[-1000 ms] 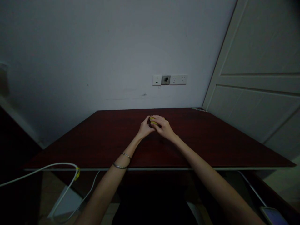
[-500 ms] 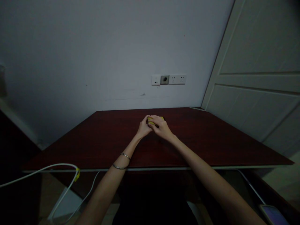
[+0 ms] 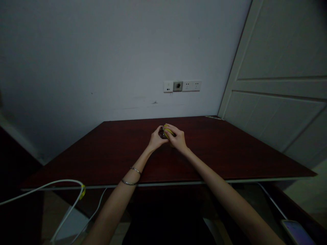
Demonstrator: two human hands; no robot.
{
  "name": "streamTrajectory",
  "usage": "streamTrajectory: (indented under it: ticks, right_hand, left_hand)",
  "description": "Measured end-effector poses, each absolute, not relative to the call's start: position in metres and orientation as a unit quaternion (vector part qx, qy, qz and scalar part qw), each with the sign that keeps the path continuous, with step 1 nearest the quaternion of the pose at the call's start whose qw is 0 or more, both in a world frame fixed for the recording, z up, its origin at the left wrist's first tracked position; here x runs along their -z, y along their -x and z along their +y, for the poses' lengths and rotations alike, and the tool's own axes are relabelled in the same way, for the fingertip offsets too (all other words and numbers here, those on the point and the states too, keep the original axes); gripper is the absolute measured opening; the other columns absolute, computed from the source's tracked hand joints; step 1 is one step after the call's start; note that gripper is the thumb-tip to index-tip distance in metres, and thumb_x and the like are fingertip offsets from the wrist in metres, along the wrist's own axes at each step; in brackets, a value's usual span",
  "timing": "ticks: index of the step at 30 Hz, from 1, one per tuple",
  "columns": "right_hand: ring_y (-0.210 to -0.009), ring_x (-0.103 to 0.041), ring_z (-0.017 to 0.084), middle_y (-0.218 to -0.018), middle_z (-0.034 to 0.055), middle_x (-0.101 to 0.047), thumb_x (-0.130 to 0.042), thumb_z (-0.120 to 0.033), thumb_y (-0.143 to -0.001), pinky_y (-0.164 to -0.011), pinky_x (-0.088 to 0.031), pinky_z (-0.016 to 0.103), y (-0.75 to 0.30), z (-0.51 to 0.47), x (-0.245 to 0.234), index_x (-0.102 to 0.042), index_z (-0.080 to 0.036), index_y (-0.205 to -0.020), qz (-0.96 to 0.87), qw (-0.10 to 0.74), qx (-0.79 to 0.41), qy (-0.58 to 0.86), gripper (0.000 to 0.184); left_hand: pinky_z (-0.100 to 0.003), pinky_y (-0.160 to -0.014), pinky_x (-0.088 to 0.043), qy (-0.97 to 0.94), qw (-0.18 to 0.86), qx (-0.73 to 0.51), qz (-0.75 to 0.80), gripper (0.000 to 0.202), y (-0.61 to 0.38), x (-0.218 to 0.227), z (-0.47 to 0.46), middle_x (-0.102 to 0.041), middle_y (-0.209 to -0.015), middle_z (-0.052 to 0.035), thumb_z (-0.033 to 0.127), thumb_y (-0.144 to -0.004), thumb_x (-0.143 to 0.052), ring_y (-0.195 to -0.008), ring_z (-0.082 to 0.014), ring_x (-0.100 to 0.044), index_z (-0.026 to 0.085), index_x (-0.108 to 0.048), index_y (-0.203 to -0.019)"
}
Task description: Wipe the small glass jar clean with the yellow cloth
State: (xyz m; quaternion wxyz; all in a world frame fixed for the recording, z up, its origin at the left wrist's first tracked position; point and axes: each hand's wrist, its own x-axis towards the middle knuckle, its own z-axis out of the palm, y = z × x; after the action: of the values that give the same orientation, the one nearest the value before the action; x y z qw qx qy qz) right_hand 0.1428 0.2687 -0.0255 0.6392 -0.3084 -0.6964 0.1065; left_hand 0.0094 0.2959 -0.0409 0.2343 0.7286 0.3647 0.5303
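Yellow piece [image 3: 169, 131] slants just right of a dark object [image 3: 161, 133].
Right hand [image 3: 180, 139] grips the yellow piece; left hand [image 3: 155, 139] curls round the dark object.

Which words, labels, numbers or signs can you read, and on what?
No text can be read.
Small yellow object in right hand, dark shiny object in left hand: any marks too small.
Yellow band on curved white cable: any print too blurred.
Rectangular phone, lit purplish: too blurred.

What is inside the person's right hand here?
A yellow thing shows in the right hand, beside a dark, shiny thing at the left hand. The hands cover the rest, so neither full shape is visible.
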Motion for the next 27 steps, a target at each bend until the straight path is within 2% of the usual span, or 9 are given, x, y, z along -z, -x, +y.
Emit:
streamTrajectory:
  ticks: [3,11,16,19,25,27]
  right_hand:
    - [-0.108,-0.057,0.019,-0.114,0.004,-0.063,-0.055,-0.03,-0.079,-0.098,-0.042,0.034,-0.142,0.267,0.025,-0.068,-0.022,-0.098,-0.707,0.631,-0.098,0.302,0.024]
    - [-0.09,-0.065,0.024,-0.095,0.0078,-0.07,-0.058,-0.041,-0.075,-0.082,-0.051,0.036,-0.147,0.291,0.013,-0.069,-0.016,-0.094,-0.622,0.642,-0.215,0.392,0.033]
    - [-0.106,-0.059,0.02,-0.112,0.0048,-0.064,-0.056,-0.032,-0.078,-0.095,-0.043,0.033,-0.144,0.273,0.017,-0.068,-0.021,-0.098,-0.704,0.626,-0.121,0.313,0.026]
    - [-0.108,-0.057,0.019,-0.113,0.0043,-0.064,-0.057,-0.03,-0.078,-0.097,-0.042,0.032,-0.145,0.27,0.018,-0.068,-0.022,-0.097,-0.725,0.616,-0.103,0.289,0.024]
    - [-0.09,-0.065,0.022,-0.096,0.0082,-0.07,-0.058,-0.042,-0.075,-0.082,-0.051,0.034,-0.155,0.293,0.015,-0.069,-0.015,-0.093,-0.625,0.65,-0.251,0.352,0.035]
    - [-0.092,-0.064,0.022,-0.097,0.0084,-0.07,-0.058,-0.044,-0.074,-0.084,-0.051,0.035,-0.157,0.293,0.017,-0.069,-0.014,-0.093,-0.611,0.658,-0.273,0.345,0.036]
  left_hand:
    - [-0.03,-0.082,-0.048,-0.728,0.241,-0.536,0.353,0.072,-0.009,0.043,0.299,-0.061,-0.107,-0.0101,0.023,-0.053,-0.075,-0.094,-0.0204,-0.059,0.012,-0.047,-0.118]
    - [-0.034,-0.09,-0.045,-0.731,0.256,-0.528,0.348,0.083,-0.01,0.043,0.297,-0.059,-0.112,-0.0125,0.027,-0.051,-0.078,-0.101,-0.0223,-0.057,0.011,-0.043,-0.124]
    - [-0.031,-0.083,-0.048,-0.721,0.254,-0.538,0.357,0.075,-0.008,0.045,0.301,-0.06,-0.109,-0.01,0.023,-0.052,-0.076,-0.096,-0.0209,-0.059,0.013,-0.047,-0.121]
    - [-0.029,-0.08,-0.05,-0.713,0.268,-0.542,0.356,0.074,-0.009,0.046,0.303,-0.061,-0.107,-0.0098,0.021,-0.052,-0.076,-0.092,-0.0198,-0.061,0.012,-0.048,-0.12]
    - [-0.034,-0.083,-0.051,-0.687,0.354,-0.53,0.349,0.082,-0.011,0.039,0.294,-0.061,-0.109,-0.0129,0.027,-0.046,-0.081,-0.095,-0.022,-0.06,0.01,-0.049,-0.12]
    - [-0.035,-0.083,-0.051,-0.673,0.376,-0.529,0.355,0.082,-0.012,0.036,0.291,-0.062,-0.108,-0.0136,0.027,-0.044,-0.082,-0.093,-0.0222,-0.061,0.009,-0.05,-0.118]
